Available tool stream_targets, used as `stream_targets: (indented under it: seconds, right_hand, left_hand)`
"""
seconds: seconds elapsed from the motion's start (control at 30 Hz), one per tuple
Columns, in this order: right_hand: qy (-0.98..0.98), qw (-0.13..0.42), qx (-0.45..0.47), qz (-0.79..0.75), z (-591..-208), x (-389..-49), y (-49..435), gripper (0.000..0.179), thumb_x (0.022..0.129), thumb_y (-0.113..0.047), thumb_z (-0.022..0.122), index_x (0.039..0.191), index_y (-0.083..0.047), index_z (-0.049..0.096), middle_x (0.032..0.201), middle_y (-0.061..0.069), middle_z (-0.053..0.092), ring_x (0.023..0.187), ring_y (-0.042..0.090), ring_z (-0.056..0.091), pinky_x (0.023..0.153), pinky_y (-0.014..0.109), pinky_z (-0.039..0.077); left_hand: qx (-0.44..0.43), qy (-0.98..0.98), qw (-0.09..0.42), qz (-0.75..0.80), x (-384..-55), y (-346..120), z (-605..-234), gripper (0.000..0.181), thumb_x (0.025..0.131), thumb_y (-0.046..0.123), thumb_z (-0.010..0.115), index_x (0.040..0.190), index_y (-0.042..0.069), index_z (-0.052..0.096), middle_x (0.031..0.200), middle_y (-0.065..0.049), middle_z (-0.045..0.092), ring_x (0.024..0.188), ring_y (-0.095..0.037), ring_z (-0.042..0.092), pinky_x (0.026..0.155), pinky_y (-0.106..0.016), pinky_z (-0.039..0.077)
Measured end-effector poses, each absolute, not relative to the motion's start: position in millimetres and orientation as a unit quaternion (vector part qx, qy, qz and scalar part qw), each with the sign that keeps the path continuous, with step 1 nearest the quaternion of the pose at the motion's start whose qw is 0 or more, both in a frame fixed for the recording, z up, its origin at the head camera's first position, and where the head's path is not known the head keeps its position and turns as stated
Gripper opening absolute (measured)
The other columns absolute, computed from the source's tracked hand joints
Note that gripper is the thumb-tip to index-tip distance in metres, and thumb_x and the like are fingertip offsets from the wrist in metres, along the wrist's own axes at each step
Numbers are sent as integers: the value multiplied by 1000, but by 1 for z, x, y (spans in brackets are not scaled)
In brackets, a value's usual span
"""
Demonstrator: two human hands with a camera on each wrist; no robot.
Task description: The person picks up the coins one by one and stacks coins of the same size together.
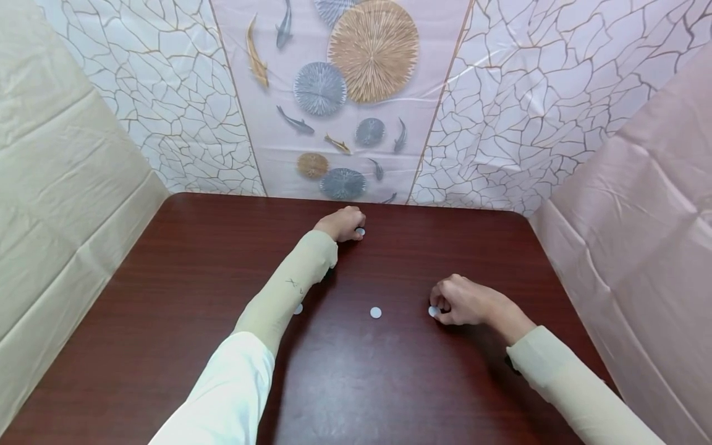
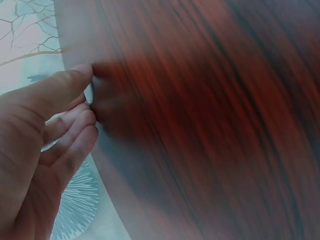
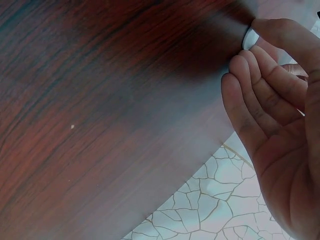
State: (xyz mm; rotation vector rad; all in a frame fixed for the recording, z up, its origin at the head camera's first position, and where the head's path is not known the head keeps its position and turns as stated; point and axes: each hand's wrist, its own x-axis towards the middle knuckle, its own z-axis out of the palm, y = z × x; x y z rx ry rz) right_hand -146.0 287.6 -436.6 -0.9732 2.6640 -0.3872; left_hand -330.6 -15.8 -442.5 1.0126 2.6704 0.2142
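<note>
My left hand (image 1: 341, 223) is stretched out near the far edge of the table. It pinches a small white disc (image 1: 360, 232) between thumb and fingers; in the left wrist view that disc (image 2: 89, 93) is seen nearly edge-on. Further right and closer, my right hand (image 1: 464, 301) grips another white disc (image 1: 433, 311) by its rim, at the tabletop. The right wrist view has this disc (image 3: 250, 38) between thumb and index fingertip. One more white disc (image 1: 376, 313) lies flat between the hands, and a further one (image 1: 298, 309) is partly hidden under my left forearm.
A dark reddish-brown wooden table (image 1: 345, 383) carries the discs. Behind it hangs a patterned cloth (image 1: 356, 136) with fish and round motifs. Plain cloth walls, beige (image 1: 67, 204) on the left and pinkish (image 1: 645, 247) on the right, enclose the sides.
</note>
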Motion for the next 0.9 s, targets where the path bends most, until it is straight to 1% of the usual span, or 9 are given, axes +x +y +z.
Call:
stream_targets:
  seconds: [0.13,0.3,0.47,0.67,0.8,0.9]
  right_hand:
    - [922,139,-336,-132,-435,-147,289,6,91,-15,78,90,-10,74,82,-5,70,73,3,62,66,21,54]
    - [923,137,-334,-133,-432,-147,292,6,90,-14,78,91,-10,74,82,-4,70,73,4,63,66,22,54]
    - [922,138,-334,-139,-433,-145,293,6,90,-14,78,90,-10,74,82,-4,70,73,4,64,67,21,54]
    - [921,132,-334,-148,-437,-143,293,5,89,-13,78,89,-11,74,82,-4,70,73,4,64,67,21,55]
    - [922,126,-334,-149,-438,-140,293,4,89,-13,78,89,-10,74,82,-4,70,73,5,65,67,21,55]
    - [923,127,-331,-148,-438,-140,291,5,90,-14,77,89,-11,74,82,-4,71,74,5,65,68,21,55]
  left_hand:
    - [355,922,134,72,-332,-15,-441,14,106,22,64,102,9,67,114,-10,62,105,-24,50,88,-34,42]
    - [359,921,133,75,-331,-11,-437,12,105,20,65,104,8,68,113,-9,64,105,-23,52,87,-35,44]
    - [347,921,159,78,-331,-8,-433,12,106,20,63,102,10,65,108,-9,63,98,-21,51,83,-34,45]
    - [326,925,180,75,-333,-7,-431,11,106,21,63,107,12,68,111,-7,65,95,-19,60,81,-35,51]
    - [319,926,182,86,-333,-3,-436,10,102,22,67,105,12,68,112,-7,65,90,-20,62,77,-34,51]
    - [313,929,176,88,-335,-4,-443,15,97,25,71,105,13,66,112,-6,64,90,-20,62,75,-33,52]
